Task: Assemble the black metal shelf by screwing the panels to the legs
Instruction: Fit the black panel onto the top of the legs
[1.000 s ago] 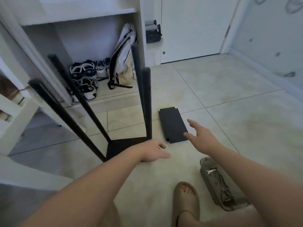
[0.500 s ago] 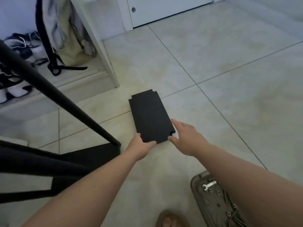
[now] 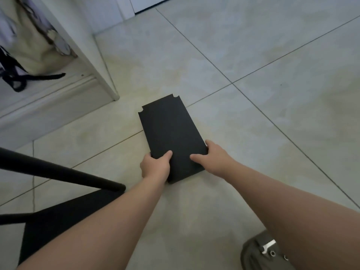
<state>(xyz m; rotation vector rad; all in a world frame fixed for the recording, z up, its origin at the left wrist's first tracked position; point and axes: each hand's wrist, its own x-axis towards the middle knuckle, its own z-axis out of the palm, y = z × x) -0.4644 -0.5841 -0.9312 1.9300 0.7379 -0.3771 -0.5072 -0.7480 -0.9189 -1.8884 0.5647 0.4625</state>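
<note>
Both hands had gone to the loose panel (image 3: 169, 133). A second earlier the left hand (image 3: 155, 166) was on the half-built frame (image 3: 68, 211) and the right hand (image 3: 212, 158) was only reaching. Now each pinched the panel's near end, thumb on top and fingers curled under the side edges. I'd guess this one was next onto the legs (image 3: 58, 172).

The panel was a flat matte black rectangle with notched far corners. It lay on the floor (image 3: 253, 55) across a grout line, near the white cabinet's (image 3: 87, 55) corner. The near end was maybe lifting, couldn't tell.

The pale tiled floor (image 3: 263, 55) bears a loose black panel (image 3: 169, 129), a second black panel (image 3: 68, 221) with legs (image 3: 58, 172) attached, and seemingly a grey tray (image 3: 251, 256) of hardware.
</note>
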